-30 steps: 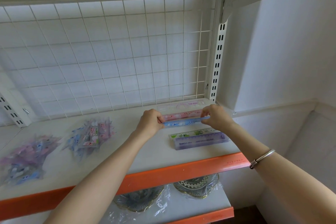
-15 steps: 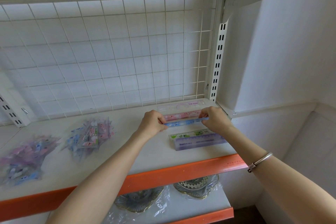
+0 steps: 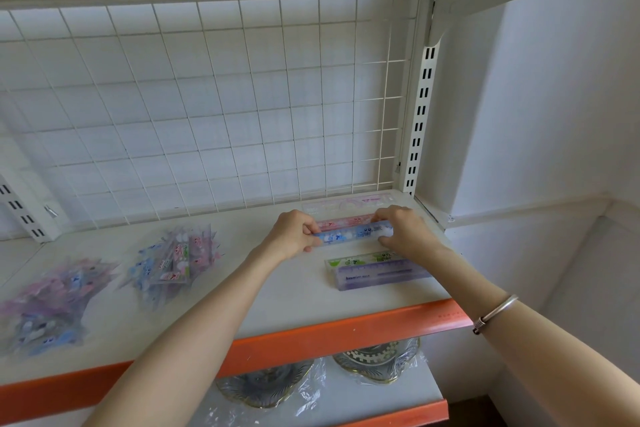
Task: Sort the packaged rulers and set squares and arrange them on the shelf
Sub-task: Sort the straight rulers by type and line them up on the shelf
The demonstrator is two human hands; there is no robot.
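Note:
On the white shelf (image 3: 277, 291), both hands hold a stack of packaged rulers, blue one (image 3: 349, 235) in front and pink one (image 3: 343, 221) behind. My left hand (image 3: 294, 234) pinches the stack's left end and my right hand (image 3: 403, 230) grips the right end. A pale pink ruler set (image 3: 349, 202) lies behind them near the wire grid. In front lies a green and purple ruler pack (image 3: 377, 269). Two piles of packaged set squares sit to the left: one (image 3: 173, 262) mid-shelf, another (image 3: 45, 305) at the far left.
A white wire grid (image 3: 207, 107) backs the shelf, with a slotted upright post (image 3: 420, 107) at its right. The shelf has an orange front edge (image 3: 346, 333). Below, wrapped glass plates (image 3: 377, 362) rest on a lower shelf. A white wall stands at the right.
Both hands with the ruler stack have shifted slightly lower and toward the front of the shelf. The other packs and piles have not moved.

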